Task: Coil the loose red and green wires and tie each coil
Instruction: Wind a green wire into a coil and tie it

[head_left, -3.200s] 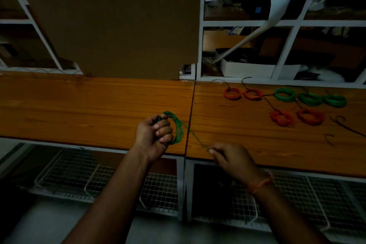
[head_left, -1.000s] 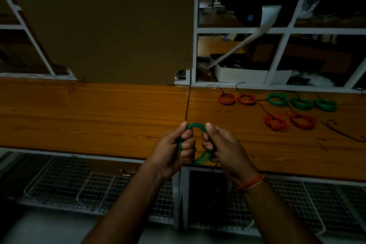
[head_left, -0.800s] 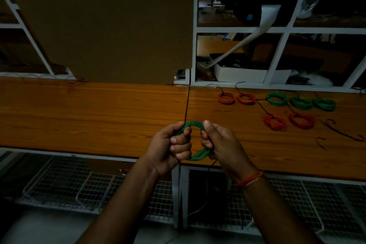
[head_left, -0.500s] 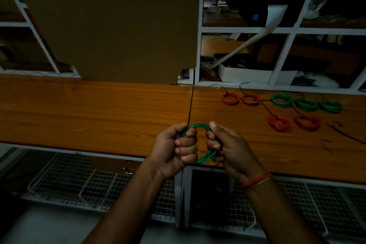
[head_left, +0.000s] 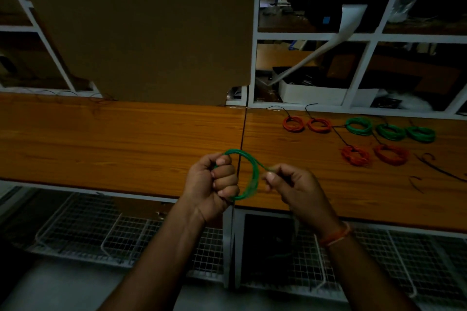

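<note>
Green wire coil [head_left: 249, 174] held upright over the table edge, seven tied coils far right

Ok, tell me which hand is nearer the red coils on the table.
Right. The right hand sits on the red coils' side, pinching the green wire's end; the left hand grips the green coil farther left.

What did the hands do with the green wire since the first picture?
The right hand came up to grip the green coil beside the left hand, then let go and now pinches a wire end just right of it. The left hand kept its grip. The finished coils on the table stayed put.
</note>
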The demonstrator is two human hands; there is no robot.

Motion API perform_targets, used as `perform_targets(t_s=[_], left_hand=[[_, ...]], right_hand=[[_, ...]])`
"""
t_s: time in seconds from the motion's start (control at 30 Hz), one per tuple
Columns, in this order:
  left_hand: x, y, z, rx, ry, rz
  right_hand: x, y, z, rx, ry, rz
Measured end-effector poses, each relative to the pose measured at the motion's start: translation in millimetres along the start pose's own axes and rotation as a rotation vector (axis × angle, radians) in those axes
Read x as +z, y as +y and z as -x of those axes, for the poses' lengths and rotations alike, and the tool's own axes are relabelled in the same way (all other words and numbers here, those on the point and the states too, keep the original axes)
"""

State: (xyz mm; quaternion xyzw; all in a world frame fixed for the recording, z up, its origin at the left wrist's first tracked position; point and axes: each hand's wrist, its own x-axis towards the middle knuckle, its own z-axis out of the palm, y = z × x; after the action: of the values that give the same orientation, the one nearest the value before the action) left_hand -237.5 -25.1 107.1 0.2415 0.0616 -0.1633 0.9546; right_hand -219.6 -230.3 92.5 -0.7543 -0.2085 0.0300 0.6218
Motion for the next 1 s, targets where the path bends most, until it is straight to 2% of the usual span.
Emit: perform_targets(t_s=[0.1, 0.17, 0.2, 0.27, 0.33, 0.4, 0.57, 0.7, 0.87, 1.0], left_hand=[[-10.6, 14.2, 4.8, 0.139, 0.086, 0.101], [-14.1, 20.4, 7.5, 0.249, 0.122, 0.178], [-14.3, 21.8, 7.6, 0.299, 0.127, 0.2], [-12.1, 19.7, 5.3, 0.371, 0.144, 0.173], [-9.2, 12.9, 0.8, 0.416, 0.186, 0.05], [-6.3, 3.2, -2.1, 0.443, 0.227, -0.137], [4.0, -11.9, 2.3, 0.468, 0.205, -0.68], [12.7, -22.7, 12.2, 0.476, 0.148, -1.009], [10.8, -33.4, 13.1, 0.48, 0.147, -1.06], [5.8, -28.6, 13.1, 0.418, 0.038, -0.968]], right_hand=[[-14.2, 20.9, 9.8, 0.095, 0.063, 0.001], [-19.2, 35.7, 18.4, 0.128, 0.118, 0.089], [-19.3, 38.6, 22.0, 0.107, 0.103, 0.212], [-14.1, 32.9, 28.3, 0.048, -0.04, 0.399], [-5.0, 18.6, 28.9, -0.012, -0.2, 0.487], [2.6, 2.4, 27.9, -0.109, -0.258, 0.499], [1.7, -27.1, 20.1, -0.334, -0.074, 0.442], [2.6, -42.2, 13.2, -0.392, -0.074, 0.486], [5.7, -58.5, 9.0, -0.327, -0.213, 0.334], [-1.3, -57.4, 1.0, -0.387, -0.103, 0.431]])
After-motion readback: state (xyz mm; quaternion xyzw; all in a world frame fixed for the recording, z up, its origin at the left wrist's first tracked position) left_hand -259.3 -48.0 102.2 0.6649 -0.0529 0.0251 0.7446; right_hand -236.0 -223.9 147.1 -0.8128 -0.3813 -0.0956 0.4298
